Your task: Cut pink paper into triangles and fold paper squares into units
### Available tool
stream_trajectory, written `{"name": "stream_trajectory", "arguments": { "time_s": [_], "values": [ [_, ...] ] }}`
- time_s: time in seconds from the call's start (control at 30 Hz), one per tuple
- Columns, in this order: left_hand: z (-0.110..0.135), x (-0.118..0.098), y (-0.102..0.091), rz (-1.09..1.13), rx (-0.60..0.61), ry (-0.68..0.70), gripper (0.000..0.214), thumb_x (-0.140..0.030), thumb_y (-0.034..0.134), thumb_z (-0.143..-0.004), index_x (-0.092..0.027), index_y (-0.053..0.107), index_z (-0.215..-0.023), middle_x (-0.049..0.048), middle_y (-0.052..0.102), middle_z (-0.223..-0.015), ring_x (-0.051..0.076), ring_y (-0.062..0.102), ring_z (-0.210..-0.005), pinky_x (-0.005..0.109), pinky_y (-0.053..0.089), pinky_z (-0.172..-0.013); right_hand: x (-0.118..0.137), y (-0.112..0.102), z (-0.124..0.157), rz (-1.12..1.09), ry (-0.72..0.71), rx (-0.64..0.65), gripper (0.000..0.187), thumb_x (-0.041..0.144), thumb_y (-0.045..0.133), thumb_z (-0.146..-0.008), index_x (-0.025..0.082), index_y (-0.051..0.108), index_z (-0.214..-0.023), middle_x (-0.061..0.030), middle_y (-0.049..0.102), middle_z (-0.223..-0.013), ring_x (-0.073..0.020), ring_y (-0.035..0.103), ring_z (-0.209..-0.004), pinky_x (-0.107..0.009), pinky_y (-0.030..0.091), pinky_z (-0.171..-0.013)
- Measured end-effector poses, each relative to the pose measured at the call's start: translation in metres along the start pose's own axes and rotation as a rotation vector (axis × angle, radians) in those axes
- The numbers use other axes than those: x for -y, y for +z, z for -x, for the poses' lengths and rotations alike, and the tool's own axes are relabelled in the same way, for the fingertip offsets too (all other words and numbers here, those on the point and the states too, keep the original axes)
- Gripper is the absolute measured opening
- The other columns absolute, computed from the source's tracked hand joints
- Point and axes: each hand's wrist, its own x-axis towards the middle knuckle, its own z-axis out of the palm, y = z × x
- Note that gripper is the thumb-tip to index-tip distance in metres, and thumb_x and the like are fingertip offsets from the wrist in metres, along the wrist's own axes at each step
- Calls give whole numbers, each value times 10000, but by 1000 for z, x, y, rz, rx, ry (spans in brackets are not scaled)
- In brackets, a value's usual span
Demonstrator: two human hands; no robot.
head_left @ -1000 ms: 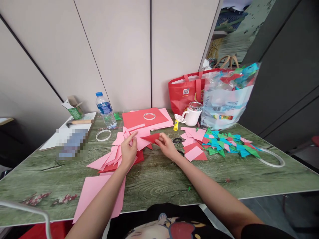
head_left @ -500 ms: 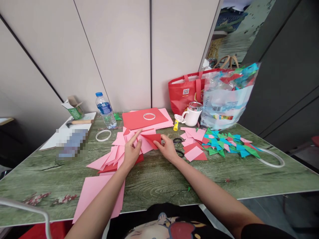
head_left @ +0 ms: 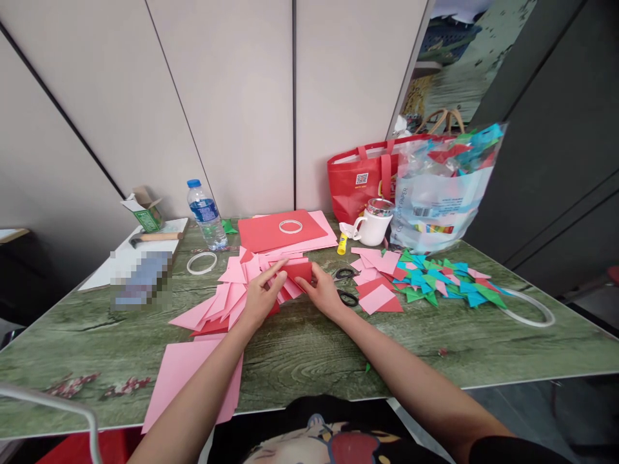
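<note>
Both forearms are angled in from the bottom corners of the frame, the hands brought close together at centre; by the bare right hand (head_left: 325, 293) the folded red paper piece (head_left: 302, 276) is pinched between thumb and fingers, mid-frame; the bare left hand (head_left: 262, 298) is stretched out, index finger and thumb laid at the paper's left end, though whether it is gripped there cannot be told; left of centre, flat, angular pink paper pieces (head_left: 223, 300) are fanned in a loose heap; at right, small blue, green and pink paper triangles (head_left: 438, 280) are piled on the green wood-grain tabletop (head_left: 290, 361).
</note>
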Motion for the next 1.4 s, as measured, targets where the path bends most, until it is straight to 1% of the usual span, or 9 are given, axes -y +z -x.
{"name": "stream_trajectory", "arguments": {
  "time_s": [0.13,0.3,0.57,0.7,0.77,0.87,0.97,1.1,1.4],
  "values": [
    [1,-1,2,-16,52,-15,363,-324,531,-783,-179,612,-1106,54,616,-1166,202,535,-1105,332,381,-963,4,2,2,82,-30,-18,247,358,520,-799,178,476,-962,-58,623,-823,-209,592,-738,-328,465,-664],
    [0,0,2,-49,48,0,195,-292,565,-744,-159,686,-818,41,707,-832,176,626,-792,284,473,-766,6,1,3,100,-42,-64,378,385,535,-785,175,437,-1084,-89,616,-950,-223,594,-821,-343,459,-715],
    [-2,9,1,-15,243,-26,228,-239,542,-744,-182,704,-894,29,717,-853,186,628,-839,301,465,-804,4,-1,-5,-121,125,-80,341,497,536,-748,165,532,-672,3,565,-595,-159,537,-588,-261,433,-535],
    [-5,8,-6,-88,-107,-64,341,-272,510,-767,-164,643,-1062,49,704,-953,191,632,-795,315,489,-738,1,-3,-8,-218,142,-97,354,388,301,-886,175,558,-767,-20,604,-654,-162,582,-590,-283,480,-535],
    [-7,7,-12,-147,-353,-52,359,-282,497,-780,-163,622,-1095,55,690,-1002,184,631,-792,310,489,-739,-2,-5,-7,-129,2,-40,242,244,356,-859,186,589,-829,-60,643,-869,-185,615,-809,-337,506,-705],
    [-9,5,-18,-219,-560,2,355,-282,488,-792,-177,613,-1106,55,679,-1033,182,622,-869,309,467,-813,-8,-4,-4,90,-239,95,288,29,409,-719,189,627,-817,-76,539,-1196,-215,421,-1198,-431,367,-973],
    [-9,8,-18,-238,-616,25,338,-268,479,-794,-178,620,-1088,66,665,-1065,190,601,-959,313,440,-873,-14,2,-1,239,-300,193,425,-57,379,-642,187,622,-890,-64,413,-1343,-217,188,-1334,-495,250,-1038],
    [-9,11,-14,-215,-591,-1,357,-265,466,-793,-168,599,-1110,80,644,-1106,201,589,-982,344,437,-886,-18,10,0,376,-233,250,476,-77,388,-619,180,587,-965,-96,307,-1408,-275,90,-1350,-586,168,-1018],
    [-6,12,-9,-228,-531,-15,344,-250,466,-789,-169,607,-1092,77,661,-1065,206,587,-979,354,436,-891,-24,7,-8,202,-216,141,272,47,473,-711,191,566,-922,-79,563,-1050,-229,417,-1161,-459,318,-988]
  ]
}}
